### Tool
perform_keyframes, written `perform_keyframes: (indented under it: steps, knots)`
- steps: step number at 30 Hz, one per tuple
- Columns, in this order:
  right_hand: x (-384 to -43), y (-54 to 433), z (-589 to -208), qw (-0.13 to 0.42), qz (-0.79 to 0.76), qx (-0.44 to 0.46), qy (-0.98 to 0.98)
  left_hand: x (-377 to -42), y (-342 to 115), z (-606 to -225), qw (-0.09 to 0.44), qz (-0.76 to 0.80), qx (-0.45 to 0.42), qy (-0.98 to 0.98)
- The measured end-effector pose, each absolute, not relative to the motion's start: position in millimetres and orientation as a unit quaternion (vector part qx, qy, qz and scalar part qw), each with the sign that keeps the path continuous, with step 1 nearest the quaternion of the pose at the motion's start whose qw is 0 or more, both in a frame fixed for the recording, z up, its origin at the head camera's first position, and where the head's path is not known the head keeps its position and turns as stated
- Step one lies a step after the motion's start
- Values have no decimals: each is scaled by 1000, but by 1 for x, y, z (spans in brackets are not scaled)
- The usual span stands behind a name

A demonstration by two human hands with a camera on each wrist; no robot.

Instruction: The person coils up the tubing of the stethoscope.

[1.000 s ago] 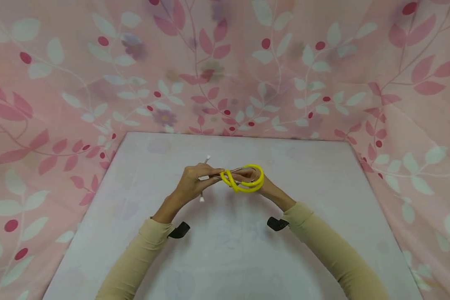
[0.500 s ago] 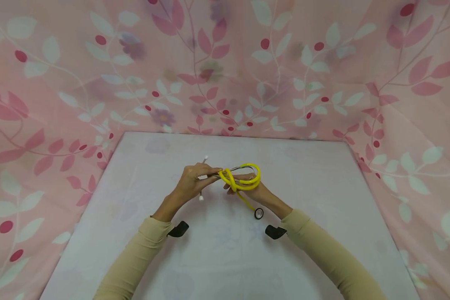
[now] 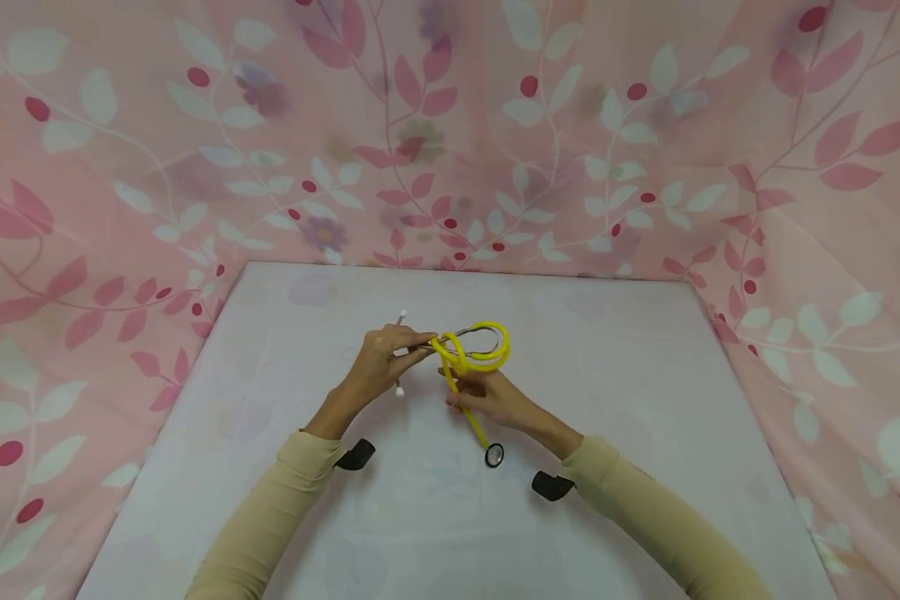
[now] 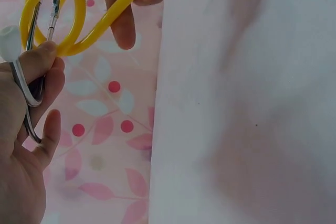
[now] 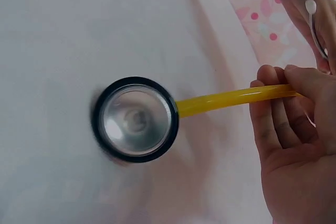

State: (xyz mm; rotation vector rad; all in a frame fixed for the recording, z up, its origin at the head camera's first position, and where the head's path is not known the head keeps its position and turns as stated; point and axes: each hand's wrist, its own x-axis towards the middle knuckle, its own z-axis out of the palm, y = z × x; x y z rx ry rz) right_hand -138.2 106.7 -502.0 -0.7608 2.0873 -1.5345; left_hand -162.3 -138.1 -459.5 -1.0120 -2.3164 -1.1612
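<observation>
The stethoscope [image 3: 459, 360] is held above the table [image 3: 435, 533], between the two hands. Its yellow tubing [image 4: 79, 11] is looped around the metal ear tubes [image 4: 23, 88]; the large loop faces the person's right. The ear tubes end in white ear tips [image 3: 400, 391], one on each side of the left hand [image 3: 381, 360].

Grip, left hand: thumb and fingers pinch the ear tubes next to the loops. Grip, right hand [image 3: 498, 400]: thumb and fingers pinch the free length of tubing below the loops. This length ends in the round chest piece [image 5: 136, 120], a metallic disc with a black rim, nearer the person than the right hand.

Beige sleeves [image 3: 652, 500] cover both forearms; a black wrist unit [image 3: 552, 486] projects inward at each cuff. A pink leaf-print curtain [image 3: 450, 150] borders the table's far edge and both sides.
</observation>
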Motion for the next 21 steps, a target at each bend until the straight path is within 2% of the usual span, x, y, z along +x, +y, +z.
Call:
perform_keyframes:
  steps: [6, 13, 21]
  knots:
    - [-124, 105, -499, 247, -499, -293, 777, -167, -142, -467, 184, -390, -346, -833]
    - [-106, 106, -491, 255, -448, -315, 797, -169, -148, -472, 183, -375, -342, -842]
    - [-88, 114, -465, 277, -396, -347, 804, -170, -153, -481, 178, -362, -324, -856]
